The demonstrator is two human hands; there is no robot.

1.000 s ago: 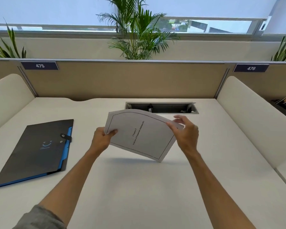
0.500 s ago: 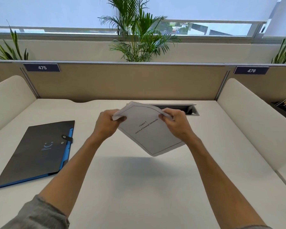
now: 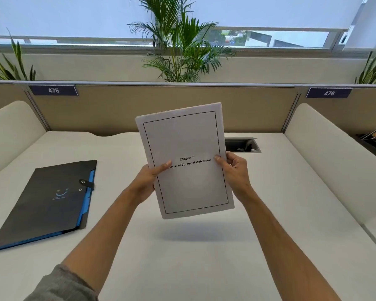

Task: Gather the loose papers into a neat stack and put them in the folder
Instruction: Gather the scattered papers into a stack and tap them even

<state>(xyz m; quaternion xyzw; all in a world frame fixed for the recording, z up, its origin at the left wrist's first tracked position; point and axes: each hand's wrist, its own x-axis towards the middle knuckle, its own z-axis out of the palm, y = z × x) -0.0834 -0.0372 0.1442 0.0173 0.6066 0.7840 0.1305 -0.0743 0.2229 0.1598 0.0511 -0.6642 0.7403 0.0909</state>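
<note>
Beyond your right hand (image 3: 237, 172) you see a cable hatch (image 3: 242, 145) sunk in the tabletop (image 3: 182, 257); farther off, a palm (image 3: 178, 46) behind the partition (image 3: 109, 109).

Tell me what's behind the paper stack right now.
Behind the paper stack: the desk, divider panel and part of the cable tray. Its left portion is covered.

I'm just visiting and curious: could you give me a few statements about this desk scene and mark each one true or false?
1. Both hands hold the paper stack upright above the desk. True.
2. The folder lies open. False: it is closed, strap snapped.
3. The folder is nearer the left hand than the right hand. True.
4. The top sheet reads "Chapter 9". False: "Chapter 5".
</note>
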